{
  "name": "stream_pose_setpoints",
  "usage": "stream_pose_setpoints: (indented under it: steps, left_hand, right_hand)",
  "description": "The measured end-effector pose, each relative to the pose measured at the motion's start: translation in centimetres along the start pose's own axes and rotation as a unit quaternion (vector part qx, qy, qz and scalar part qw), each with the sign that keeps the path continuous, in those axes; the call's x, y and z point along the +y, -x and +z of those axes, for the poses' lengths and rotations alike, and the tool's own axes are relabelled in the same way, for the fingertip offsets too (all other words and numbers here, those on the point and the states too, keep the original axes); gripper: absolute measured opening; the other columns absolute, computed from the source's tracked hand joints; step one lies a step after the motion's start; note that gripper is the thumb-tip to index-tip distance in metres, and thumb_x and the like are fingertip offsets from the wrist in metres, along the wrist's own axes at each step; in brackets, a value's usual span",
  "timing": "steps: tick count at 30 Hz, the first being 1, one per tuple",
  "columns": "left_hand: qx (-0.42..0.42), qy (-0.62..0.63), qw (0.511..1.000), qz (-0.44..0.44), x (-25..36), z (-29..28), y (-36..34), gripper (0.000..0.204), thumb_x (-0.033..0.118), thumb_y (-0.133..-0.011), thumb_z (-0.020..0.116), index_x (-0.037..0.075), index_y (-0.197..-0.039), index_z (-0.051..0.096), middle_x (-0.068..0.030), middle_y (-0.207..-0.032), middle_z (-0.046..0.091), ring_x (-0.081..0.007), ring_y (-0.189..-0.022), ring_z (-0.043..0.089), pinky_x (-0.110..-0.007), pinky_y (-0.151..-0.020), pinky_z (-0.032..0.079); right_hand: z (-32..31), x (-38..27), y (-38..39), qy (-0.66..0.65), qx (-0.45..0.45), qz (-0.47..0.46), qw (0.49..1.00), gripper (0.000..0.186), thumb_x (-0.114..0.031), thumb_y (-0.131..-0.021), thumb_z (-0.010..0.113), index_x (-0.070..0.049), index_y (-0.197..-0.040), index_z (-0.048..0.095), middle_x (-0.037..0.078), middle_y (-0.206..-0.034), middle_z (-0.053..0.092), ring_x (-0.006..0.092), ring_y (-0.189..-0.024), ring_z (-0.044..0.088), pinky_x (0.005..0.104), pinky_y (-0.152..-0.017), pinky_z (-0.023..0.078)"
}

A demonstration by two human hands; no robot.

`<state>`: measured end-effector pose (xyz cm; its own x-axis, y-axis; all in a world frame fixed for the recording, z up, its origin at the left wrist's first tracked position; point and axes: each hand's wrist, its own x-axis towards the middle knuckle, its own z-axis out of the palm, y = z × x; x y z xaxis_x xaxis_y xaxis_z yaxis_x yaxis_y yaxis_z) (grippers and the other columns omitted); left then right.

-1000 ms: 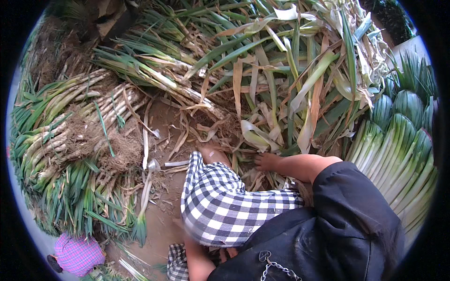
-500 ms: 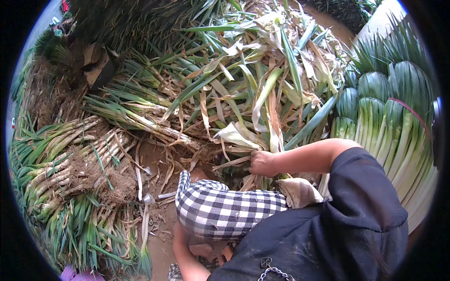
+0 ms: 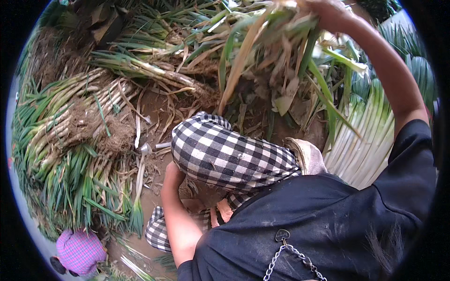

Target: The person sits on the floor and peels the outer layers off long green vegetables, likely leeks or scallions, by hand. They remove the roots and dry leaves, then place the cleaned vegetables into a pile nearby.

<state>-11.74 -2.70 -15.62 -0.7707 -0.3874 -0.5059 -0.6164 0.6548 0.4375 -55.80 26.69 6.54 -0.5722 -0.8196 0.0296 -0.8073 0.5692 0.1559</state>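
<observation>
My right hand (image 3: 326,15) is lifted at the top of the view, closed around a big loose bunch of green and withered onion leaves (image 3: 286,61). The leaves hang down from it, partly smeared by motion. My left arm (image 3: 182,220) reaches up beside my checked trouser knee (image 3: 225,154). Its hand is tucked behind the knee, so the fingers are hidden. To the left of the knee lies a single long green onion (image 3: 141,175) with a white stalk.
Rooted green onions (image 3: 70,136) are heaped at the left, with another bundle (image 3: 154,70) above. Trimmed green onions (image 3: 365,136) stand stacked at the right. A pink-and-blue checked round thing (image 3: 82,253) is at the lower left. Dry scraps litter the brown ground (image 3: 161,161).
My right hand has swung up and away from near my knee, lifting a mass of leaves off the heap. The whole view has shifted, and my left arm stays by the knee.
</observation>
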Motion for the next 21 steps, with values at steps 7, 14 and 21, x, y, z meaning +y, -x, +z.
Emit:
stream_pose_setpoints:
  steps: [7,14,21]
  left_hand:
    - [0.000,0.013,1.000,-0.026,0.3,-0.5,2.7,0.023,0.010,-0.074,0.047,0.003,-0.094,0.054,-0.0214,-0.090,0.055,-0.0365,-0.089,0.050,-0.038,-0.072,0.041]
    - [-0.091,0.057,0.976,-0.191,-4.9,2.9,4.9,0.029,0.012,-0.075,0.048,0.002,-0.102,0.052,-0.0218,-0.097,0.053,-0.0344,-0.096,0.049,-0.036,-0.078,0.039]
    - [-0.101,0.096,0.968,-0.210,-1.7,2.3,4.2,0.031,0.013,-0.075,0.048,0.002,-0.103,0.051,-0.0218,-0.098,0.053,-0.0337,-0.097,0.048,-0.036,-0.079,0.038]
  right_hand:
    - [4.3,8.7,-3.0,0.073,0.119,0.136,0.981,0.043,-0.018,-0.064,0.061,-0.010,-0.105,0.050,0.013,-0.103,0.051,0.0274,-0.098,0.048,0.0370,-0.082,0.039]
    - [17.5,17.8,-4.4,0.109,0.100,0.298,0.943,0.043,-0.020,-0.069,0.055,-0.009,-0.109,0.047,0.013,-0.110,0.047,0.0273,-0.103,0.045,0.0368,-0.084,0.038]
    - [28.7,26.2,-4.3,0.129,0.053,0.437,0.889,0.043,-0.022,-0.073,0.050,-0.009,-0.114,0.044,0.014,-0.117,0.043,0.0272,-0.108,0.042,0.0366,-0.087,0.036]
